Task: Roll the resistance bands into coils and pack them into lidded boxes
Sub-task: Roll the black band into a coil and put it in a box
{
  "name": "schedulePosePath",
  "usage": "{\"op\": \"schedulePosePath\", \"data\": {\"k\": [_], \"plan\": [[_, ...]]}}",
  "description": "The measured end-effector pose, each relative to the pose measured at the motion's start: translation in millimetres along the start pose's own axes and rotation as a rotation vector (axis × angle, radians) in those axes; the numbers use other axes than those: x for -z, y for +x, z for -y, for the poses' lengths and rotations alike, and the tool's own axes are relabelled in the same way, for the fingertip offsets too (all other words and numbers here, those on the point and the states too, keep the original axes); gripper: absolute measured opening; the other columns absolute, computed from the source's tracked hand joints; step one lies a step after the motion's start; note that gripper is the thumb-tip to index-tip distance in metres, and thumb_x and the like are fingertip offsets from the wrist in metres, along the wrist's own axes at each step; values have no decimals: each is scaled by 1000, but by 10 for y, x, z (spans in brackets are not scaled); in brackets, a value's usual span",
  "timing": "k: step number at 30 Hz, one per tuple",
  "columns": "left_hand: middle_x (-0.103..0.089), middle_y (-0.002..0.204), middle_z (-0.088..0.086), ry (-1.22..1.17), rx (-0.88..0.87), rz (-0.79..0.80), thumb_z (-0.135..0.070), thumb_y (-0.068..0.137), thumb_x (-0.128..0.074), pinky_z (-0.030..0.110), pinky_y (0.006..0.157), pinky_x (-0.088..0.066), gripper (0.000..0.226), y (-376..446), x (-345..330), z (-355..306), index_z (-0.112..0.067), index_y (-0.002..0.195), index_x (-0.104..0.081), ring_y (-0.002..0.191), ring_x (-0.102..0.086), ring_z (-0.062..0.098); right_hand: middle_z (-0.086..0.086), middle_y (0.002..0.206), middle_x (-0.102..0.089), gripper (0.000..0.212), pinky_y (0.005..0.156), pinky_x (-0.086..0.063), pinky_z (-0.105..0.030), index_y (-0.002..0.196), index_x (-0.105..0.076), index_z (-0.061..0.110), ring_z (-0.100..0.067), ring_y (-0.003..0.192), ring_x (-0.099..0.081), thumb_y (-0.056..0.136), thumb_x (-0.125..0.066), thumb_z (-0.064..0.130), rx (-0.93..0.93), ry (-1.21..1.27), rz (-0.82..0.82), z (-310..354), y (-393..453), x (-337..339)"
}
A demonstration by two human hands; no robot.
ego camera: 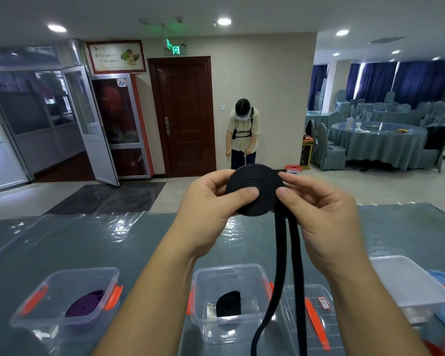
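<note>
I hold a black resistance band [256,187] raised above the table, most of it wound into a flat coil. My left hand [211,199] pinches the coil, thumb across its face. My right hand [319,209] grips the coil's right edge where the unwound tail [280,265] hangs down in two strands. Below, an open clear box [231,327] with orange latches holds a rolled black band [228,303]. A second open box [46,322] at the left holds a purple coiled band [85,305].
A clear lid [316,317] with orange clips lies right of the middle box. A closed white-lidded box [406,283] and blue items sit at the far right. The table [88,242] has a shiny grey-green cover. A person [243,134] bends over on the floor beyond.
</note>
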State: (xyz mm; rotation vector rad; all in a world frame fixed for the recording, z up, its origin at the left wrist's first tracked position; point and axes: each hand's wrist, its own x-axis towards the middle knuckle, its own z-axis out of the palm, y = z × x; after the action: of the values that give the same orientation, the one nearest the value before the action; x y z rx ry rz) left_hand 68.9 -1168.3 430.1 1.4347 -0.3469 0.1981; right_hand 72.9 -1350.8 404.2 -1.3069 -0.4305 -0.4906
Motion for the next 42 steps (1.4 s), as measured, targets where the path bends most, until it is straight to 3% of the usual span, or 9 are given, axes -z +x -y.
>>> {"op": "schedulePosePath", "data": {"k": [3, 9, 14, 16, 20, 25, 28, 35, 42], "plan": [[-79, 106, 16, -160, 15, -72, 2, 91, -72, 43, 91, -63, 28, -13, -88, 32, -1, 118, -70, 98, -77, 28, -10, 96, -82, 32, 83, -64, -40, 106, -80, 20, -28, 92, -79, 74, -78, 19, -3, 76, -18, -5, 11, -33], [-80, 101, 9, 30, 30, 1, 2, 87, -76, 41, 92, -62, 31, -8, 9, 29, -9, 115, -72, 98, -78, 28, -4, 103, -82, 28, 88, -64, -44, 114, -78, 13, -24, 98, -79, 87, -74, 5, 0, -43, 35, -15, 4, 44], [-80, 101, 12, -132, 17, -56, 2, 90, -73, 37, 86, -63, 26, -16, -58, 54, -6, 114, -70, 94, -77, 26, -6, 103, -82, 38, 91, -62, -44, 119, -76, 15, -24, 100, -78, 81, -76, 14, -1, 21, 28, -4, 28, -17], [-80, 100, 12, -72, 30, -39, 4, 89, -74, 40, 89, -62, 28, -29, -46, 75, -7, 114, -70, 94, -77, 26, -1, 104, -82, 32, 90, -63, -38, 116, -77, 17, -20, 101, -78, 87, -75, 4, 9, -37, 45, -4, 43, 15], [-80, 97, 7, 151, 13, 63, 6, 85, -77, 30, 81, -63, 34, 6, 59, -22, -9, 114, -73, 91, -77, 20, 2, 99, -83, 30, 84, -62, -27, 108, -79, 24, -16, 97, -79, 89, -75, 1, -3, -97, 79, -26, 33, 26], [-80, 100, 12, -35, 38, -64, 5, 87, -75, 35, 83, -65, 31, -23, -40, 30, -6, 115, -70, 94, -78, 27, -2, 97, -82, 25, 84, -63, -34, 107, -80, 19, -21, 94, -79, 85, -77, 7, 8, -44, 18, -29, 80, 13], [-81, 99, 11, 5, 57, -52, 3, 88, -76, 38, 88, -64, 28, -33, -22, 74, -9, 112, -71, 96, -78, 30, 0, 101, -82, 24, 88, -63, -37, 111, -80, 13, -20, 97, -79, 90, -74, 2, 6, -120, 49, -26, 90, 40], [-80, 100, 12, -136, 49, -75, 2, 89, -72, 33, 83, -64, 26, -6, -3, 57, -4, 114, -70, 93, -78, 25, -1, 97, -83, 27, 84, -64, -34, 106, -79, 20, -20, 93, -80, 89, -73, 0, 12, -33, 40, -15, 84, -31], [-81, 97, 9, 17, 20, -26, 4, 87, -75, 32, 81, -63, 28, -20, 37, 54, -7, 113, -72, 91, -78, 24, -2, 99, -82, 26, 87, -63, -34, 106, -80, 21, -21, 97, -79, 89, -74, 1, -34, -14, 25, -48, 47, -39]]}}
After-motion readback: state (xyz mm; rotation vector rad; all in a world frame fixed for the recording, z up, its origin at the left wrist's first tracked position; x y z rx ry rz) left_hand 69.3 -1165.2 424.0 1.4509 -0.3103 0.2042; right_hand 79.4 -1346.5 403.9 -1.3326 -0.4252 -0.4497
